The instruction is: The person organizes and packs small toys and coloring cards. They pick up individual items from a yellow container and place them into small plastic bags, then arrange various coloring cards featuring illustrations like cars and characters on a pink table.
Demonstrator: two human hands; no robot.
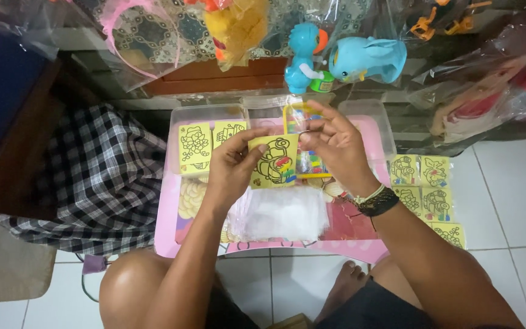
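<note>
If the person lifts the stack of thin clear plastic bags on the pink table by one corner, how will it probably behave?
The stack of thin clear plastic bags would probably sag and fan apart, since it looks soft and loosely piled. It seems very light, being only thin film. The glossy sheets may slide off each other across the pink table.

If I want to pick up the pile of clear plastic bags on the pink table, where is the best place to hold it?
Probably the near edge of the pile of clear plastic bags, approached from the person's side. The pile lies flat on the pink table, and its far edge sits under the left hand and the yellow card. The near edge is uncovered, so fingers can slide under and pinch.
</note>
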